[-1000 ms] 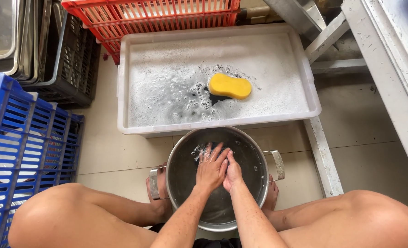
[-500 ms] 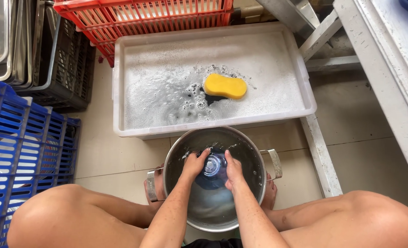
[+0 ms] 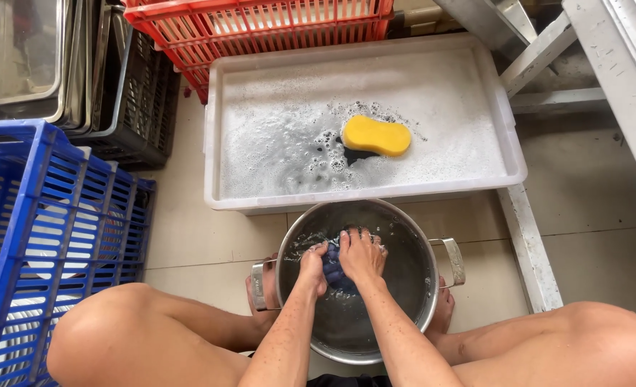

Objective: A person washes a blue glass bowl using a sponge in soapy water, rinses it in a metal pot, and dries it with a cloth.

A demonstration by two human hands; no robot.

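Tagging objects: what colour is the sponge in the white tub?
Yellow sponge, clearest in the head view.

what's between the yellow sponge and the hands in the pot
In the head view: soapy water in the white tray, the tray's near wall, then the metal pot's far rim. Both hands clutch a dark blue cloth.

A white plastic tub [image 3: 508,154] of soapy water lies on the floor with a yellow sponge [image 3: 376,135] floating in it. Beyond it stands a red crate [image 3: 261,21]. A blue crate [image 3: 39,229] and a black crate [image 3: 142,107] stand at the left.
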